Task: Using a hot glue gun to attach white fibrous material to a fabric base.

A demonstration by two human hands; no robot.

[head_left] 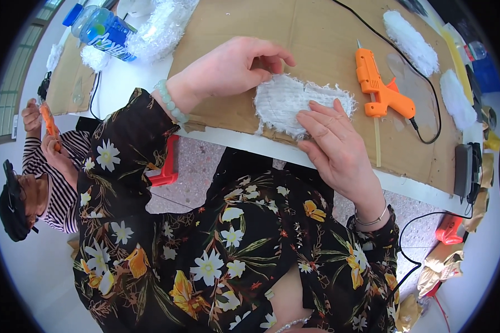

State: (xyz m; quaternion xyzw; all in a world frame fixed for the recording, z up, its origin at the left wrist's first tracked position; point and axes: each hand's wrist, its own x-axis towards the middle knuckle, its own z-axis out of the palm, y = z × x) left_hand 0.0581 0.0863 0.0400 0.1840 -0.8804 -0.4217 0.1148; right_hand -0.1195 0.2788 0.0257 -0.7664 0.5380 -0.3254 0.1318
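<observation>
A white, shaggy-edged piece of cloth (280, 105) lies flat on the brown cardboard (216, 33) in front of me. My left hand (233, 65) is at its upper left corner, fingers bent and thumb drawn in, pinching the edge. Across the cloth's right half, my right hand (336, 136) rests palm down with its fingers stretched out. To the right lies an orange hot glue gun (380, 86), with a glue stick (378, 141) jutting from its back end toward me; neither hand touches it.
Two white fluffy pieces lie at the far right, one farther off (411, 43) and one nearer (458, 100). A black cable loops around the glue gun. At the left stand a blue-capped bottle (103, 33) and a fluffy white heap (164, 28). Another person (50, 166) holds an orange tool.
</observation>
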